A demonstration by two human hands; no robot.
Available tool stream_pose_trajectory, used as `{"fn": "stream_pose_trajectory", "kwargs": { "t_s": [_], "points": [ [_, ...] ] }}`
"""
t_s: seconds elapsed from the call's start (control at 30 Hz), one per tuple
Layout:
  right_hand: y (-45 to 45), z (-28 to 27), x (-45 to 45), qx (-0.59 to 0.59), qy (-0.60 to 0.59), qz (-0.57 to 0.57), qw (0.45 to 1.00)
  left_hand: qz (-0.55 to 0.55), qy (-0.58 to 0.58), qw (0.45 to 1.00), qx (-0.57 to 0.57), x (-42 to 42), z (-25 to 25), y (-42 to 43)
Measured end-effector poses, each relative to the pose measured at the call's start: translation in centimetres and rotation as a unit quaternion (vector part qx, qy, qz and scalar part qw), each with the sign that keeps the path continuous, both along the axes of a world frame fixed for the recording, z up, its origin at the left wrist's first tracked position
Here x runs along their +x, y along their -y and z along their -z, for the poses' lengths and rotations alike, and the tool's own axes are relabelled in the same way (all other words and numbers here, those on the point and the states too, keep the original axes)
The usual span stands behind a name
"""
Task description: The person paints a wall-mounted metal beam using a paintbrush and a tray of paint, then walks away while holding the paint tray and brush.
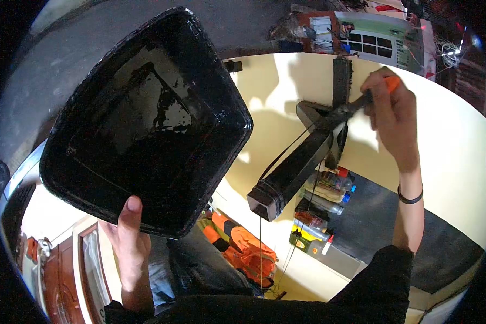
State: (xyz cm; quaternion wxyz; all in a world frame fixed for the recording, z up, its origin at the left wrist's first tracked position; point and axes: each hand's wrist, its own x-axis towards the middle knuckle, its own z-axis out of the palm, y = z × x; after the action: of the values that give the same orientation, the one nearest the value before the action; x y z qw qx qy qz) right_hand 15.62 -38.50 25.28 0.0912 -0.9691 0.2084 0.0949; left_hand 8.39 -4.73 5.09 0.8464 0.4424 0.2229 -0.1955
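The cream panel (443, 135) spans the centre and right of the scene. The black tray (81, 178) is at left, raised and tilted, its interior glossy and wet-looking. The left grip (127, 237) grasps the tray at its near edge: the thumb lies over the rim, and the fingers are largely hidden behind it. The tray extends far from this grip. A dark grey surface (394, 216) lies to the near right. The black beam (299, 162) is between the tray and the right grip (391, 110). Orange fabric (251, 251) lies near centre. Bottles (329, 186) are grouped between the beam and the grey surface. The right grip is closed around the orange end of a dark tool (392, 83); the tool points left toward the beam. Contact between tool and beam cannot be determined. A dark wristband (410, 200) encircles the right wrist.
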Motion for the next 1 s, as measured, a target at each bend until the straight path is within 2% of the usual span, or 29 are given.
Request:
{"fn": "stream_pose_trajectory", "kwargs": {
  "t_s": [0.03, 0.07, 0.1, 0.13, 0.2, 0.33, 0.4, 0.47, 0.57, 0.63, 0.67, 0.73, 0.8, 0.83, 0.93, 1.0],
  "points": [
    [-0.1, 0.5, -0.2, -0.020, -0.034, -0.074, 0.996, 0.001, 0.001, 1.000, -0.001, -0.4, 0.3, 0.0],
    [-0.2, 0.8, -0.2, -0.040, -0.068, -0.148, 0.986, 0.009, 0.006, 0.997, 0.075, -1.2, 0.8, -0.2],
    [-0.6, 0.5, 0.2, 0.002, -0.121, -0.099, 0.988, 0.013, 0.009, 0.993, 0.114, -1.3, 0.8, -0.2],
    [-0.6, 0.4, 0.6, 0.004, -0.121, -0.100, 0.988, 0.016, 0.010, 0.988, 0.153, -1.3, 0.8, -0.3],
    [-0.4, 0.5, 1.1, -0.035, -0.096, -0.167, 0.981, -0.008, -0.049, 0.999, 0.018, -0.3, 0.0, -0.1],
    [-1.1, 1.2, 1.1, 0.042, -0.076, -0.133, 0.987, -0.016, -0.040, 0.999, 0.009, -0.5, 0.6, -0.3],
    [-0.6, 0.8, 1.1, -0.025, -0.158, -0.183, 0.970, 0.038, 0.002, 0.998, 0.050, -0.5, 1.0, -0.8],
    [-0.2, 0.1, 1.5, -0.045, -0.171, -0.194, 0.965, 0.037, -0.004, 0.998, 0.057, -0.3, 0.8, -0.2],
    [-0.2, 0.2, 0.9, 0.040, -0.055, -0.139, 0.988, 0.040, -0.022, 0.997, 0.055, 0.0, 0.4, 0.0],
    [-1.0, 0.5, 0.6, 0.072, -0.088, -0.101, 0.988, 0.044, -0.033, 0.997, 0.045, -0.1, 0.5, 0.1],
    [-1.3, 0.5, 0.5, 0.106, -0.121, -0.065, 0.985, 0.046, -0.004, 0.995, 0.083, -0.4, 0.8, 0.1],
    [0.0, 0.1, 0.3, 0.080, -0.117, -0.075, 0.987, 0.046, 0.025, 0.991, 0.124, -0.3, 0.6, 0.3],
    [1.0, -0.9, 0.6, 0.007, -0.105, -0.078, 0.991, 0.009, -0.050, 0.997, 0.054, 0.2, -0.7, 0.8],
    [1.2, -1.2, 0.3, 0.043, -0.069, -0.048, 0.996, 0.009, -0.050, 0.997, 0.054, 0.3, -0.7, 1.0],
    [0.0, -1.5, -0.1, 0.035, -0.019, -0.066, 0.997, 0.002, -0.053, 0.998, 0.023, 0.3, -0.1, 1.2],
    [-0.7, -1.4, -1.0, 0.054, -0.013, -0.031, 0.998, 0.024, -0.007, 0.999, 0.030, -0.1, 0.9, 0.8]
  ]
}}
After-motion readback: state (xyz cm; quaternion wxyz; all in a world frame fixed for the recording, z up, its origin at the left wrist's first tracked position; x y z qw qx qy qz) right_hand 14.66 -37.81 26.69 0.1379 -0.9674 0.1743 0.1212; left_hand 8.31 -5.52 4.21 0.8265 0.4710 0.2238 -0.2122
